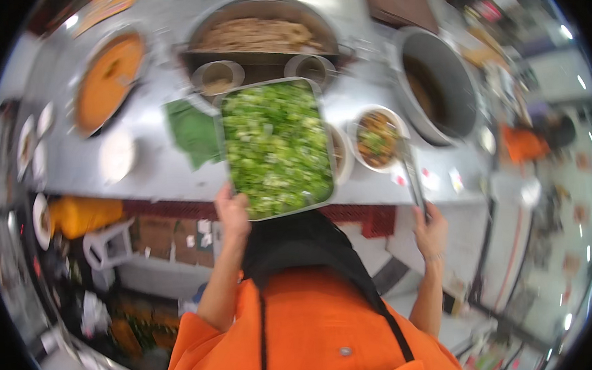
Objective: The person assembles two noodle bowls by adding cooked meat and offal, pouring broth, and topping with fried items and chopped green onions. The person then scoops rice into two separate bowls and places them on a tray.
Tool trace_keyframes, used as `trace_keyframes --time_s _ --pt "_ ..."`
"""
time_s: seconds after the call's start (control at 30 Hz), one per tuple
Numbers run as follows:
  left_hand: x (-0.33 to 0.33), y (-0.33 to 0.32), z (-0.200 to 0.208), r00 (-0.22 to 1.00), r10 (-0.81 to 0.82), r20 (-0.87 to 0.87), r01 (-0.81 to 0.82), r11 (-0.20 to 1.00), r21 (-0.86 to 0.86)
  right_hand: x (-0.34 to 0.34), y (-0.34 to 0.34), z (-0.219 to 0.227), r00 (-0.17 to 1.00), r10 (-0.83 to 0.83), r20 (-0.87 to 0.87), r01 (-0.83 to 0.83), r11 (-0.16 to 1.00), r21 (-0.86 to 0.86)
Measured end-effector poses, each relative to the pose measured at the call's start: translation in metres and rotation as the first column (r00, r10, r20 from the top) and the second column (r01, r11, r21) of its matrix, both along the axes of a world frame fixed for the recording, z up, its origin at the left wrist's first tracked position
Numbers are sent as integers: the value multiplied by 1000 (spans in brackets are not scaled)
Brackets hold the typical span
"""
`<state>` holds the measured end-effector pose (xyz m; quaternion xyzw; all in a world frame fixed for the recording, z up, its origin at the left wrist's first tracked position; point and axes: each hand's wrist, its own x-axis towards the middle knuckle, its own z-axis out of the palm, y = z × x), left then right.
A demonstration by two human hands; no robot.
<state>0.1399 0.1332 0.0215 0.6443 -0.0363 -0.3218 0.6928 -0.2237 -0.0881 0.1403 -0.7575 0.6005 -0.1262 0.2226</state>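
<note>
My left hand (pixel 233 214) grips the near left corner of a rectangular metal tray (pixel 223 142), which is full of chopped green onion (pixel 277 146). The tray is held tilted over the front edge of the steel counter. In my right hand (pixel 431 231) is a long metal utensil, by its shape tongs (pixel 413 175), held by the handle end. Its far end reaches the rim of a white bowl (pixel 378 139) of brown food with green bits on top. Another pale bowl (pixel 340 154) is partly hidden behind the tray.
A steel counter (pixel 168 171) carries a pan of orange sauce (pixel 111 81), a large pot with pale strips (pixel 261 36), two small containers (pixel 218 77), a deep grey pot (pixel 431 84), a green cloth (pixel 193 131) and stacked white bowls (pixel 118 156). A person in orange (pixel 525 143) is far right.
</note>
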Motion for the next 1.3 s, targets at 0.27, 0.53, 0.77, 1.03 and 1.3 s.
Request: trace_keyframes --time_s 0.27,0.53,0.77,1.03,1.3 --pt "32 110 16 896 440 -56 -441 898 -3 98 14 -39 820 119 560 -346 882 319" --pt "248 275 -31 572 820 12 -808 565 -167 339 119 -37 687 403 604 -671 671 315" --pt "423 335 -83 303 938 171 -939 324 -114 714 333 -101 148 879 454 -949 254 -184" --pt "517 342 -99 505 786 355 -860 492 135 889 406 -103 318 946 61 -934 323 -149" --pt "325 321 -85 800 -121 587 -291 778 557 634 291 -51 171 575 800 -985 122 122"
